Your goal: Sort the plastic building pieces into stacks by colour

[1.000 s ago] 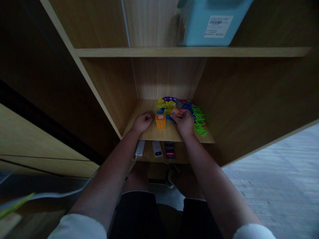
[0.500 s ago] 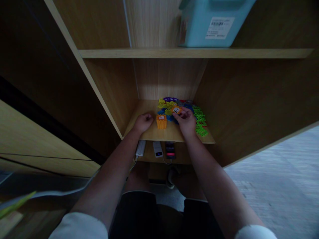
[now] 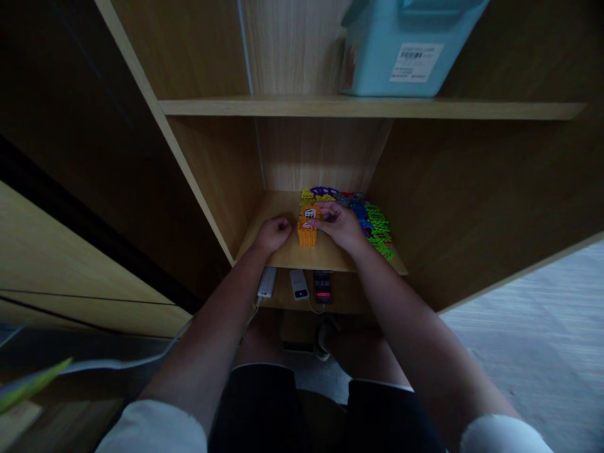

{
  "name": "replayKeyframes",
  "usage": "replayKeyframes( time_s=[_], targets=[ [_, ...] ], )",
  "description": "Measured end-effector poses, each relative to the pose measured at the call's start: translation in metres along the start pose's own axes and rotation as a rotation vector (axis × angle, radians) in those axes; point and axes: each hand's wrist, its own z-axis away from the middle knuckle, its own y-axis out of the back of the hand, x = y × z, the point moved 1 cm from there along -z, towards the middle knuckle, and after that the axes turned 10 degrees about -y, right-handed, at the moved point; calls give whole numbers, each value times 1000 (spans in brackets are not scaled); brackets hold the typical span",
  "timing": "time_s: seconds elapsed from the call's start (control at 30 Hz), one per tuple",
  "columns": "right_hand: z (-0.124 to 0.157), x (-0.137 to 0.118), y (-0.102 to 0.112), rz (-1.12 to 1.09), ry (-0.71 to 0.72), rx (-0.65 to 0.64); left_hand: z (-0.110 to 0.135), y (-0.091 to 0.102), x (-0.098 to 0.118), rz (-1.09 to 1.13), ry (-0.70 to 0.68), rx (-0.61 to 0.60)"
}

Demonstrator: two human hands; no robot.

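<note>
While a heap of green, blue, yellow and purple plastic pieces [image 3: 379, 228] crowds the far right of the pale wooden shelf [image 3: 283, 257], one pale-blue plastic bin [image 3: 396, 60] stands above, and two white power banks [image 3: 299, 286] and one dark phone [image 3: 323, 287] lie below. Both forearms reach forward, the left hand [image 3: 274, 234] curled in a loose fist left of one stack of orange plastic pieces [image 3: 307, 236]. From the right, the right hand [image 3: 340, 225] pinches one flat orange piece [image 3: 310, 212] at the stack's far side, contact between them unclear.
</note>
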Motion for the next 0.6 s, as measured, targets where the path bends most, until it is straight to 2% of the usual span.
replayKeyframes(
  time_s=[0.33,0.6],
  targets=[
    [0,-1,0,193,61,-43,0,-1,-2,4,-19,0],
    [5,3,2,192,76,-77,0,-1,-2,12,-10,0]
  ],
)
